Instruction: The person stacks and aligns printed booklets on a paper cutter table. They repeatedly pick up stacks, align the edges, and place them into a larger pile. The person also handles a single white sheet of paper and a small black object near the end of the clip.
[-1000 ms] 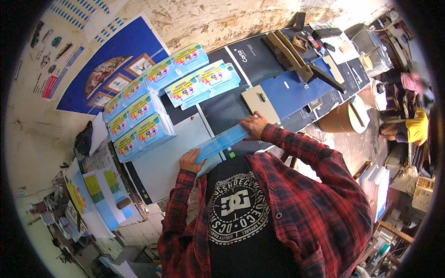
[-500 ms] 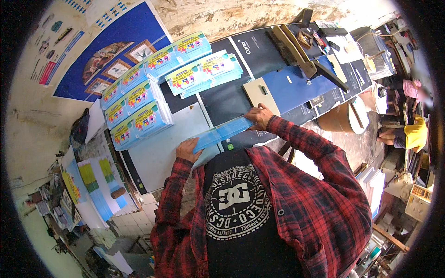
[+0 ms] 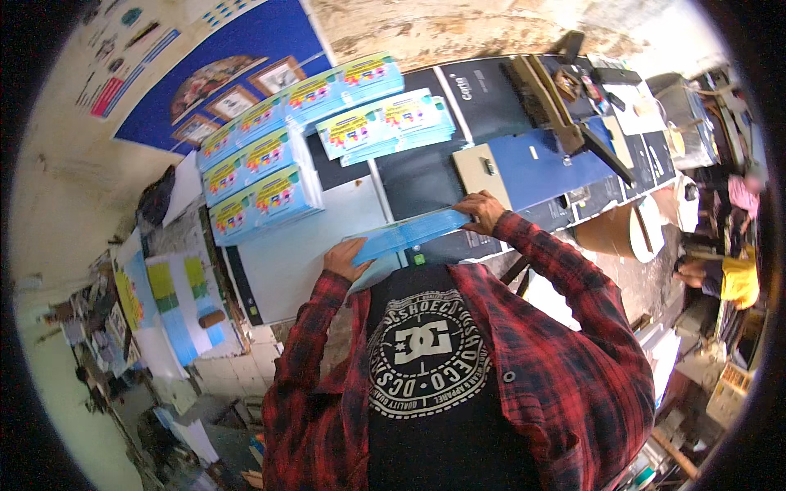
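Between my hands, at the near edge of the table, is a stack of light-blue printed sheets [image 3: 412, 233] seen along its long edge. My left hand [image 3: 344, 259] is closed on the stack's left end. Its right end is gripped by my right hand [image 3: 483, 211], thumb on the near side and fingers over the top. Beyond it lies a smaller pile of colourful printed covers [image 3: 385, 127], slightly fanned. Taller stacks of the same covers [image 3: 266, 196] stand to the left, and another row of cover stacks [image 3: 340, 86] runs along the back.
A white board [image 3: 319, 237] lies under the stack. To the right are a beige panel [image 3: 483, 176], a blue board [image 3: 544, 168] and a wooden clamp-like frame [image 3: 553, 106]. A brown round container [image 3: 626, 229] stands beside the table. Two people are at the far right.
The whole view has shifted, so the table and stacks appear further right. Both hands keep their hold on the stack of sheets, which stays at the table's near edge.
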Available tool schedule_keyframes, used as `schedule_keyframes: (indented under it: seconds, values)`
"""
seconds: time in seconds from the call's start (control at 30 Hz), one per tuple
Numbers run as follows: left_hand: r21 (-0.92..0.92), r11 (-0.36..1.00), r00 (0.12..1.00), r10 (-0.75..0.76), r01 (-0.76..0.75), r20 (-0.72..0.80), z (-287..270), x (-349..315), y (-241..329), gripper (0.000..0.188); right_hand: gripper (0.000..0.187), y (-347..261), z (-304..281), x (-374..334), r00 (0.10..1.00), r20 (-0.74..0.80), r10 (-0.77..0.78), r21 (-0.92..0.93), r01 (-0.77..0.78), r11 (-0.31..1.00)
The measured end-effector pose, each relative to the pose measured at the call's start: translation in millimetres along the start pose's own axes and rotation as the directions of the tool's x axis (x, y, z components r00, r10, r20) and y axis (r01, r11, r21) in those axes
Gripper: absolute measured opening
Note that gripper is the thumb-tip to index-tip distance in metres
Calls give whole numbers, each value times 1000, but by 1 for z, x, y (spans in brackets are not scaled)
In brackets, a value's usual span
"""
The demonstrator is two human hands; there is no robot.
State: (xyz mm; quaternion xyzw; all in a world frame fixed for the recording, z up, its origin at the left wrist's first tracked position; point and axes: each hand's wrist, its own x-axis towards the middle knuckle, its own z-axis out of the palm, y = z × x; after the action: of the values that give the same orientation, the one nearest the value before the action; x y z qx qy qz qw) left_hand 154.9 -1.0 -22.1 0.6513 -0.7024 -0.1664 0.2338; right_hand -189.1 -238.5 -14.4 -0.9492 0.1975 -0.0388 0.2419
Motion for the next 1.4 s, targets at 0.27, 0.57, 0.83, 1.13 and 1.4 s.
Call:
schedule_keyframes:
  seconds: [0.27,0.57,0.83,1.13,1.4]
  values:
    - [77,985,986,-157,153,57,-15,-28,-18,57,51,-15,-4,-4,998,4,67,36,-68,997]
    - [-29,990,981,-131,136,140,-24,-31,-25,55,46,-23,-9,0,996,-25,82,7,-82,997]
    - [-144,942,940,-269,302,209,-34,-20,-23,68,72,-14,17,-7,965,-108,238,283,-200,938]
    - [-576,708,856,-516,408,-28,23,-26,-11,100,102,-18,71,-3,903,-111,415,676,-237,697]
    - [-530,753,808,-556,391,-194,14,-11,1,98,86,-26,60,15,846,-80,527,817,-248,521]
